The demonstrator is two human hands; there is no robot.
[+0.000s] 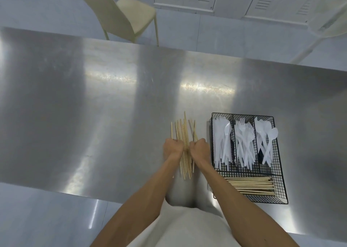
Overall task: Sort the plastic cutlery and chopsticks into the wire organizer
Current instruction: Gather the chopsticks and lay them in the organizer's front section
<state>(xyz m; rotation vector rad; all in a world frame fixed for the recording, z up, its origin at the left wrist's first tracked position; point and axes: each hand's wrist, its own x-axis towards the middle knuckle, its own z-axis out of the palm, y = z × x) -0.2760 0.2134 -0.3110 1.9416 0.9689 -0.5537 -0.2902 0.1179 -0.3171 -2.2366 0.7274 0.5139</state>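
Loose chopsticks (pixel 185 132) just left of wire organizer (pixel 280 179), clenched in curled left hand (pixel 172 149) & right hand (pixel 200 150). Ends to be squared before transfer to near compartment.

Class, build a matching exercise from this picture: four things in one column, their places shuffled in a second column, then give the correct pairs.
Things
1. forks
2. spoons
3. loose chopsticks
4. chair

Places
A. beyond the far edge of the table
B. on the table, gripped by the left hand and the right hand
C. middle compartment of the organizer
D. right compartment of the organizer

Pairs: 1-C, 2-D, 3-B, 4-A
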